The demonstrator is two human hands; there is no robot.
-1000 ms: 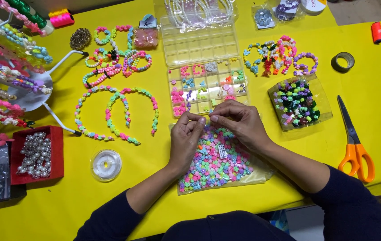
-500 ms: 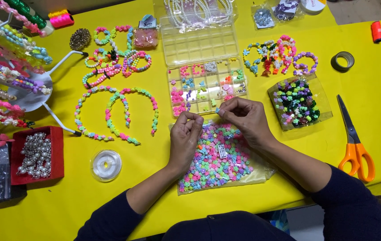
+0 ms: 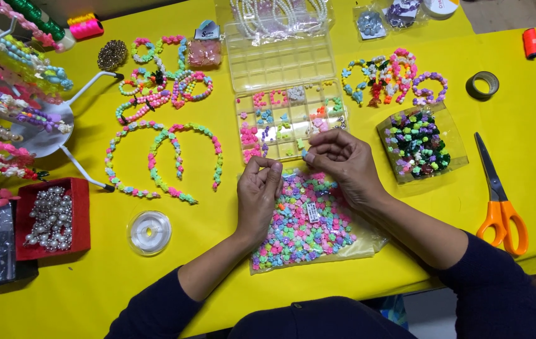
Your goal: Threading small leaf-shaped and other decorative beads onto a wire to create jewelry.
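Observation:
Both my hands hover over a clear bag of pastel flower beads point(image 3: 308, 235) lying at the near edge of the yellow table point(image 3: 217, 220). My left hand point(image 3: 259, 196) has its fingertips pinched together on what looks like a thin clear thread, which is barely visible. My right hand point(image 3: 345, 164) pinches a small light-blue bead point(image 3: 305, 154) at its fingertips, just below the open clear compartment box point(image 3: 286, 116) of sorted beads. The two hands are a few centimetres apart.
Orange-handled scissors point(image 3: 498, 210) lie at the right beside a clear bag of dark mixed beads point(image 3: 419, 144). A spool of clear cord point(image 3: 149, 232) and a red tray of pearl beads point(image 3: 51, 216) sit at the left. Beaded headbands point(image 3: 162, 164), bracelets point(image 3: 162, 81) and a tape roll point(image 3: 485, 83) lie farther back.
My right hand has lifted off the bead bag toward the compartment box with a bead. The hands, close together before, are now slightly apart.

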